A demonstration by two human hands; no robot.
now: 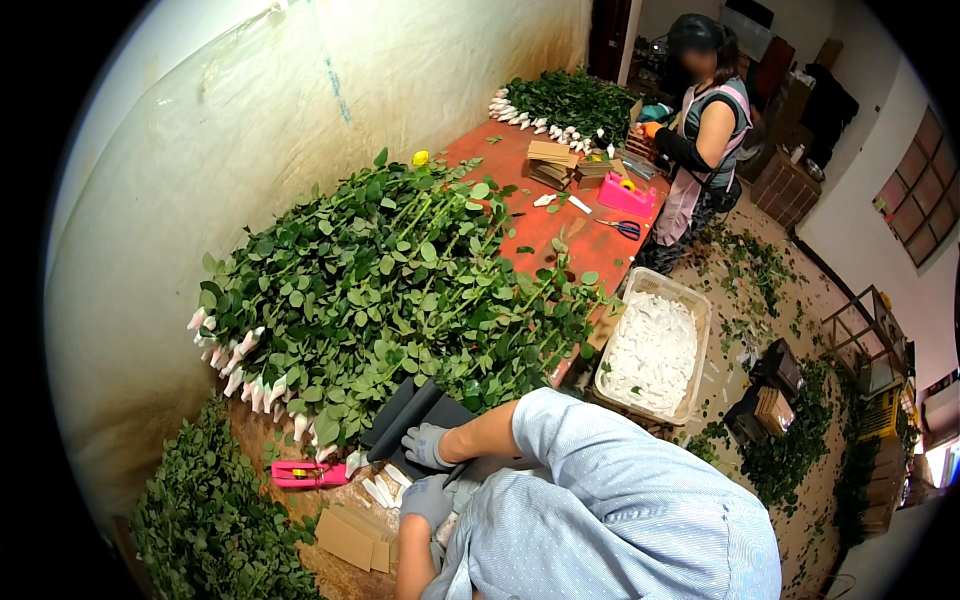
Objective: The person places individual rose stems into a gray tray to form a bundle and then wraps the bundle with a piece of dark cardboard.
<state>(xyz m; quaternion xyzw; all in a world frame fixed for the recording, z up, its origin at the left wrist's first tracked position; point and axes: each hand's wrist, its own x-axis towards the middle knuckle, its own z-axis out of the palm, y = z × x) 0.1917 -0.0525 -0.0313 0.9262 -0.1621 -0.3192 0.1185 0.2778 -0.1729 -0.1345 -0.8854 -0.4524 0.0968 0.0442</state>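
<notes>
Both my hands wear grey gloves and are at a dark grey folded tray or stand (409, 420) at the near table edge. My left hand (425, 501) is beside its lower edge, near white paper strips (386, 486); its fingertips are partly hidden. My right hand (426, 445) lies on the dark surface; whether it grips it cannot be told. A large pile of leafy rose stems (390, 285) lies beyond, the flower heads (259, 394) wrapped in white sleeves at the left. A pink tape dispenser (309, 474) and brown cardboard sheets (352, 536) lie left of my hands.
A co-worker (705, 142) stands at the far end of the red table (559, 251), by more wrapped roses (574, 105), cardboard stacks (551, 163), a pink tape dispenser (626, 196) and scissors (624, 227). A white basket (705, 352) holds white sleeves. Leaves (757, 262) litter the floor.
</notes>
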